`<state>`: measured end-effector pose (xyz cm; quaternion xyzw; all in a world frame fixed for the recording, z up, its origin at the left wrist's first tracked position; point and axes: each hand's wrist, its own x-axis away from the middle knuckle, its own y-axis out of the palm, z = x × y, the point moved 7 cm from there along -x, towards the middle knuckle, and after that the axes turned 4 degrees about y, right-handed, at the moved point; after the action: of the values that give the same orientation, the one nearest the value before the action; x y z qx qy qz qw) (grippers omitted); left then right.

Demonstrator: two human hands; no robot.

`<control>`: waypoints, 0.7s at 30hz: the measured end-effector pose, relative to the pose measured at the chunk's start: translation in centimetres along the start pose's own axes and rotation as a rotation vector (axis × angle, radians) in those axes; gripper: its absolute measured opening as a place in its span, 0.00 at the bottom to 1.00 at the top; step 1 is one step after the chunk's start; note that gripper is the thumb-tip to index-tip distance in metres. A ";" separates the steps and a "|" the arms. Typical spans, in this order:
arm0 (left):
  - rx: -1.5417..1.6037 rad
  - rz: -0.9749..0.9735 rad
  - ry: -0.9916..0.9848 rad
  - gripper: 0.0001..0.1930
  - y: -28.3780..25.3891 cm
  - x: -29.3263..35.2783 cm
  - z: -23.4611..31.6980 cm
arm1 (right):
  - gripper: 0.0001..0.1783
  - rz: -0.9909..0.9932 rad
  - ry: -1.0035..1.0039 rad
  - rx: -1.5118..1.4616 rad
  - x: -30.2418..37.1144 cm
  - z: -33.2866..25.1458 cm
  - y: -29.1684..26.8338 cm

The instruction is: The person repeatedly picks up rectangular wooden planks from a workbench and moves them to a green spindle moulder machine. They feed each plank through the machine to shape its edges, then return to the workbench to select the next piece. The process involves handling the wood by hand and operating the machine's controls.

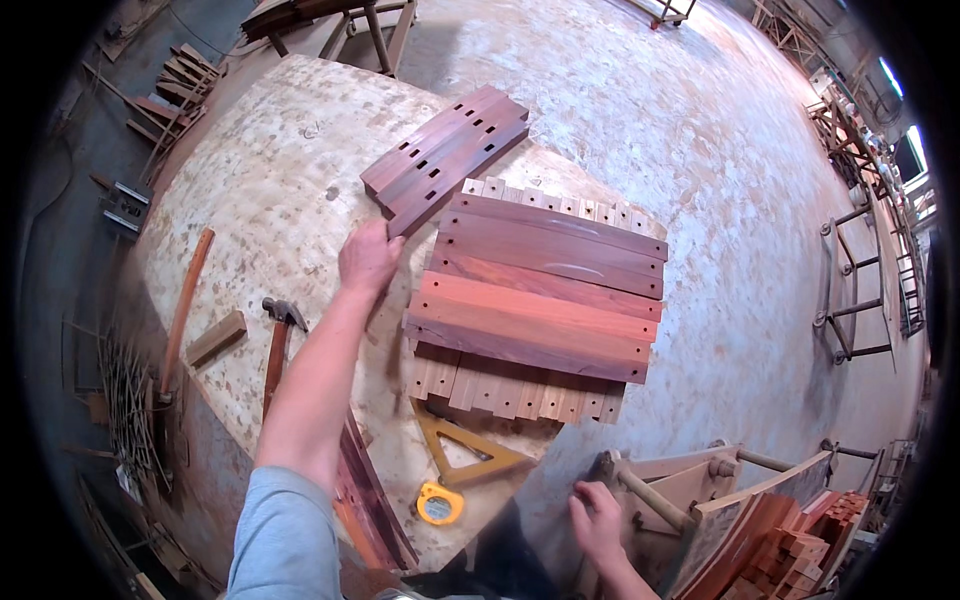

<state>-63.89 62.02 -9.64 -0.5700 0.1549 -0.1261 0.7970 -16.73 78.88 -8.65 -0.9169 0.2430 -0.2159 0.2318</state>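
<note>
My left hand (368, 258) reaches across the table, its fingers closed on the near end of a dark reddish-brown slotted board (408, 218). This board lies against other boards with rectangular slots (445, 140), set at a slant. My right hand (598, 522) hangs low beside a wooden cart, its fingers loosely bent and apart with nothing in them. Right of my left hand, a stack of planks (540, 290) with small holes at both ends rests across pale drilled wood strips (500, 388). A yellow triangular square (470, 452) and a yellow tape measure (438, 503) lie near me.
A hammer (280, 330), a wood block (215, 338) and a long wooden handle (188, 300) lie left of my forearm on the stained table (270, 150). Dark strips (365, 490) lie under my arm. At the lower right stands a cart (745, 490) loaded with reddish wood pieces (800, 560).
</note>
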 end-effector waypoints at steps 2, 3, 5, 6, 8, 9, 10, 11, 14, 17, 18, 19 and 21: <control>0.090 0.042 -0.002 0.14 -1.0 2.0 -2.2 | 0.08 -0.030 0.000 -0.034 -0.3 -0.9 0.2; 0.131 0.078 -0.012 0.14 -2.4 3.2 -3.7 | 0.09 -0.025 -0.039 -0.037 -0.5 -1.5 0.3; 0.319 0.079 -0.090 0.13 -5.0 6.2 -6.2 | 0.09 -0.013 -0.098 -0.042 -0.3 -2.4 0.8; 0.403 0.090 -0.144 0.12 -6.8 8.1 -8.1 | 0.09 -0.035 -0.102 -0.047 -0.2 -2.9 1.1; 0.830 0.198 -0.225 0.12 -8.2 11.9 -13.5 | 0.09 -0.087 -0.113 -0.043 0.2 -3.9 2.3; 1.041 0.266 -0.261 0.12 -9.3 14.2 -15.8 | 0.09 -0.118 -0.143 -0.054 0.4 -4.8 3.1; 1.162 0.313 -0.272 0.13 -11.7 15.9 -15.7 | 0.10 -0.141 -0.171 -0.060 0.5 -5.5 4.0; 1.218 0.348 -0.304 0.12 -14.0 18.2 -15.7 | 0.10 -0.168 -0.199 -0.066 0.8 -6.5 5.0; 1.187 0.446 -0.370 0.13 -18.8 27.6 -18.6 | 0.11 -0.301 -0.158 -0.190 2.9 -11.1 8.8; 1.248 0.604 -0.343 0.13 -25.4 39.6 -19.5 | 0.16 -0.549 -0.004 -0.409 5.5 -15.9 15.2; 1.265 0.629 -0.334 0.15 -28.1 43.4 -20.1 | 0.19 -0.665 0.103 -0.615 6.5 -17.8 18.6; 1.283 0.714 -0.302 0.15 -30.0 48.1 -20.8 | 0.23 -0.785 0.238 -0.795 8.3 -19.2 21.8; 1.313 0.852 -0.272 0.17 -32.9 59.4 -21.7 | 0.30 -0.977 0.419 -0.989 13.9 -21.7 26.7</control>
<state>-18.53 10.27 8.82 0.1146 0.1547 0.1949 0.9617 -26.01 43.63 -1.51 -0.8577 -0.0859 -0.3308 -0.3842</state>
